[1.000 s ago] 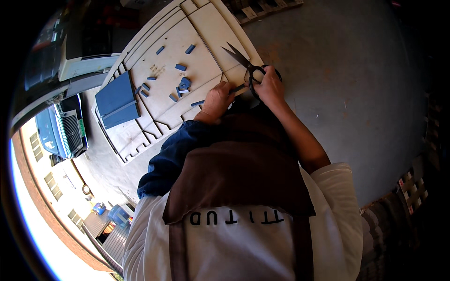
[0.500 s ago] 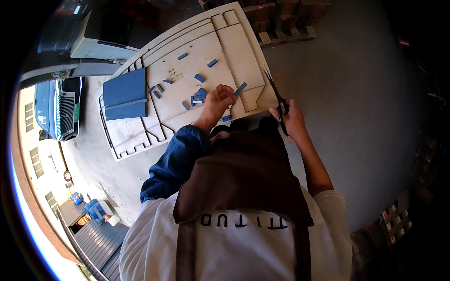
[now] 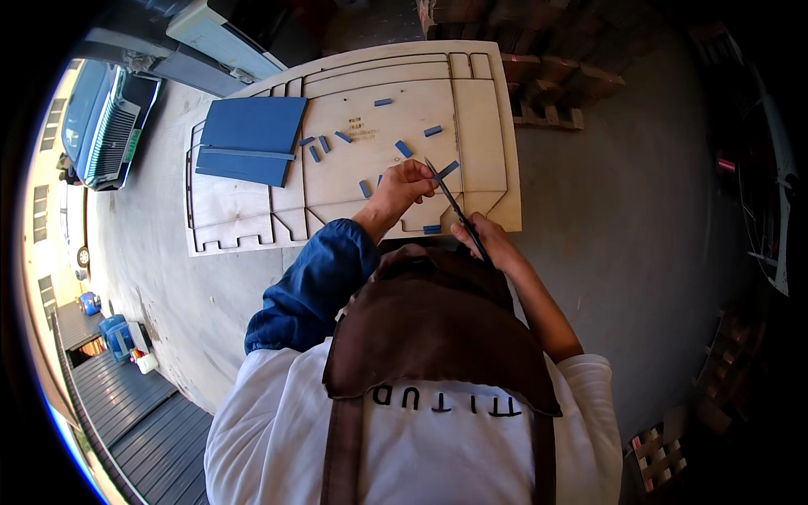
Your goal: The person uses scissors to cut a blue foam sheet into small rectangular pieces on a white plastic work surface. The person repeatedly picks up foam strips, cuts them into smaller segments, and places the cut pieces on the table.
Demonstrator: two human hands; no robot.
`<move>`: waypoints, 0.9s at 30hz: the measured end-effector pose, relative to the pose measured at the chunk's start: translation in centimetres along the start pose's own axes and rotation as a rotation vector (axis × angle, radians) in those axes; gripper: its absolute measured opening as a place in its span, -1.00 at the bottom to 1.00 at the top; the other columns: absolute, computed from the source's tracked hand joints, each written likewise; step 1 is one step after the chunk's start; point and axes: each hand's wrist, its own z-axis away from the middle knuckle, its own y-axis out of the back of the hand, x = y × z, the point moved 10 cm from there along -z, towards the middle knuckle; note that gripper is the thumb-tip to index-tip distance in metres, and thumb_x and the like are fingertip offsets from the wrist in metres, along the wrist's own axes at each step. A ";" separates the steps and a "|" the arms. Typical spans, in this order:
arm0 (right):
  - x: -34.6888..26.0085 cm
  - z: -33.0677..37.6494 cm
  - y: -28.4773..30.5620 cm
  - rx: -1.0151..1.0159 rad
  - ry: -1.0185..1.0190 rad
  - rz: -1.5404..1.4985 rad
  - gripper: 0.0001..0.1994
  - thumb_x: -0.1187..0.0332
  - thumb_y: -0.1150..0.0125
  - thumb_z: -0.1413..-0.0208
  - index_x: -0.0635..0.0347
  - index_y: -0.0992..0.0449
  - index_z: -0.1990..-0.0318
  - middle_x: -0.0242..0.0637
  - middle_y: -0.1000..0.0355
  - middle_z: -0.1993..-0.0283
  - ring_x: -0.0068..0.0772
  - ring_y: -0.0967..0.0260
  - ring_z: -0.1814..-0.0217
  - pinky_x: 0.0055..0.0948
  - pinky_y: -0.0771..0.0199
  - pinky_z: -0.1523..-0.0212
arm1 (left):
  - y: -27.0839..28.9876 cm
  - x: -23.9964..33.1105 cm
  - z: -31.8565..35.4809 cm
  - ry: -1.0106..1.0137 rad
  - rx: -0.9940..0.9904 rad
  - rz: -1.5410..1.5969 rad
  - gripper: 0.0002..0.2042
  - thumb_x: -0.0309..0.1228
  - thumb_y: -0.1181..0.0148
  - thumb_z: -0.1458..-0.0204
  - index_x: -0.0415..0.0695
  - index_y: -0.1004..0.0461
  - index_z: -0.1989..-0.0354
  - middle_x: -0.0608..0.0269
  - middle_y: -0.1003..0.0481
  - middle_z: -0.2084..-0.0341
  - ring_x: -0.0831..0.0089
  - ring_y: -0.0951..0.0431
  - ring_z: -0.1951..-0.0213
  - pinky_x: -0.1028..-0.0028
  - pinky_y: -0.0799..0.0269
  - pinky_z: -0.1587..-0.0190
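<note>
Between the fingertips of my left hand point(image 3: 402, 192) is a narrow blue strip point(image 3: 449, 168), pinched over the wooden board point(image 3: 484, 126). My right hand point(image 3: 490, 239) is closed round black-handled scissors point(image 3: 455, 207), whose blades meet the strip just beyond my left fingers. Whether the blades are fully closed cannot be made out. Several small blue pieces point(image 3: 404, 149) lie scattered on the board, some partly behind my left hand. One blue piece point(image 3: 432, 229) rests by the near edge. A large blue sheet point(image 3: 252, 126) covers the board's left part, with a long thin blue strip point(image 3: 248, 153) across it.
Wooden pallets point(image 3: 551, 116) stand beyond the board's far right corner. A pale cabinet point(image 3: 220, 38) is at the far left. A vehicle with a chrome grille point(image 3: 114, 126) is parked on the left, on the grey floor point(image 3: 606, 244).
My right hand has brought the scissors leftward from the board's right edge to the strip. Their spread blades have come together around it. The view has turned, so the board appears more level.
</note>
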 end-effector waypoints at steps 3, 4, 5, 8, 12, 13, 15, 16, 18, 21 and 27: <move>-1.2 -0.5 -0.7 -0.076 -0.027 0.032 -0.28 -0.31 -0.08 0.00 0.38 -0.41 0.32 -0.04 -0.42 0.46 -0.14 -0.40 0.37 -0.28 -0.36 0.30 | 1.2 0.2 0.5 0.012 0.027 0.030 -0.85 -0.55 -0.21 0.03 -0.15 -0.38 0.30 0.35 -0.51 0.45 0.57 -0.50 0.40 0.58 -0.32 0.39; -1.4 -0.7 -0.9 -0.075 -0.021 0.031 -0.29 -0.31 -0.08 0.00 0.38 -0.42 0.33 -0.04 -0.42 0.47 -0.14 -0.40 0.38 -0.27 -0.36 0.30 | 1.5 0.1 0.5 0.006 0.029 0.052 -0.85 -0.56 -0.21 0.03 -0.15 -0.38 0.30 0.35 -0.51 0.45 0.56 -0.50 0.40 0.59 -0.32 0.39; -1.6 -0.9 -1.2 -0.073 -0.015 0.030 -0.29 -0.31 -0.07 0.00 0.37 -0.42 0.34 -0.04 -0.42 0.47 -0.13 -0.40 0.38 -0.27 -0.35 0.31 | 1.9 -0.1 0.5 0.001 0.031 0.073 -0.85 -0.56 -0.21 0.03 -0.15 -0.38 0.30 0.35 -0.51 0.45 0.56 -0.50 0.40 0.59 -0.32 0.39; -2.6 -1.4 -1.5 -0.070 0.009 0.089 -0.29 -0.31 -0.05 -0.02 0.37 -0.43 0.37 -0.03 -0.41 0.49 -0.11 -0.40 0.39 -0.26 -0.35 0.32 | 2.8 -0.7 0.4 -0.006 0.037 0.133 -0.84 -0.56 -0.21 0.04 -0.15 -0.38 0.30 0.35 -0.51 0.45 0.56 -0.50 0.40 0.59 -0.31 0.38; -3.5 -2.1 -2.2 -0.059 0.064 0.126 -0.29 -0.30 0.00 -0.06 0.39 -0.44 0.43 0.02 -0.40 0.51 -0.05 -0.41 0.40 -0.24 -0.35 0.34 | 3.8 -1.1 0.5 0.000 0.037 0.141 -0.84 -0.55 -0.22 0.03 -0.15 -0.38 0.30 0.34 -0.51 0.45 0.56 -0.50 0.40 0.59 -0.31 0.39; -3.7 -2.2 -2.3 -0.052 0.061 0.137 -0.30 -0.29 0.00 -0.07 0.39 -0.44 0.44 0.03 -0.40 0.52 -0.02 -0.41 0.40 -0.23 -0.35 0.33 | 4.1 -1.3 0.4 0.003 0.040 0.146 -0.84 -0.55 -0.22 0.03 -0.16 -0.38 0.30 0.33 -0.51 0.44 0.54 -0.50 0.39 0.58 -0.33 0.37; -4.3 -2.5 -2.5 -0.034 0.055 0.159 -0.30 -0.28 0.02 -0.08 0.39 -0.44 0.46 0.05 -0.39 0.54 0.03 -0.41 0.41 -0.22 -0.35 0.33 | 4.8 -1.6 0.2 0.008 0.043 0.153 -0.84 -0.55 -0.23 0.03 -0.17 -0.37 0.31 0.32 -0.50 0.43 0.52 -0.51 0.36 0.56 -0.36 0.34; -4.5 -2.7 -2.6 -0.025 0.063 0.176 -0.30 -0.27 0.01 -0.08 0.39 -0.45 0.46 0.06 -0.39 0.54 0.06 -0.41 0.40 -0.20 -0.35 0.33 | 5.7 -1.3 0.0 -0.033 0.091 0.122 -0.84 -0.54 -0.22 0.02 -0.19 -0.38 0.29 0.29 -0.51 0.40 0.49 -0.52 0.33 0.53 -0.38 0.30; -5.0 -3.4 -2.9 -0.005 0.078 0.209 -0.30 -0.27 0.00 -0.08 0.40 -0.45 0.46 0.09 -0.39 0.54 0.10 -0.42 0.39 -0.18 -0.36 0.33 | 7.5 -0.3 -0.2 -0.116 0.188 0.057 -0.82 -0.53 -0.21 0.02 -0.22 -0.39 0.25 0.22 -0.53 0.35 0.41 -0.54 0.26 0.47 -0.43 0.22; -5.3 -4.8 -3.1 0.013 0.069 0.390 -0.29 -0.27 -0.01 -0.06 0.42 -0.47 0.44 0.15 -0.41 0.50 0.14 -0.44 0.34 -0.13 -0.37 0.30 | 9.8 6.0 0.0 -0.569 0.353 -0.605 -0.77 -0.47 -0.17 -0.01 -0.23 -0.42 0.15 0.12 -0.54 0.25 0.32 -0.54 0.14 0.39 -0.43 0.09; -7.4 -6.7 -2.9 0.042 0.094 0.475 -0.36 -0.22 -0.08 -0.05 0.37 -0.43 0.51 0.09 -0.39 0.56 0.10 -0.43 0.41 -0.13 -0.37 0.33 | 7.9 4.4 -4.8 -0.345 -0.043 -0.894 -0.75 -0.37 -0.14 0.06 -0.14 -0.56 0.19 0.11 -0.60 0.39 0.19 -0.60 0.31 0.35 -0.48 0.18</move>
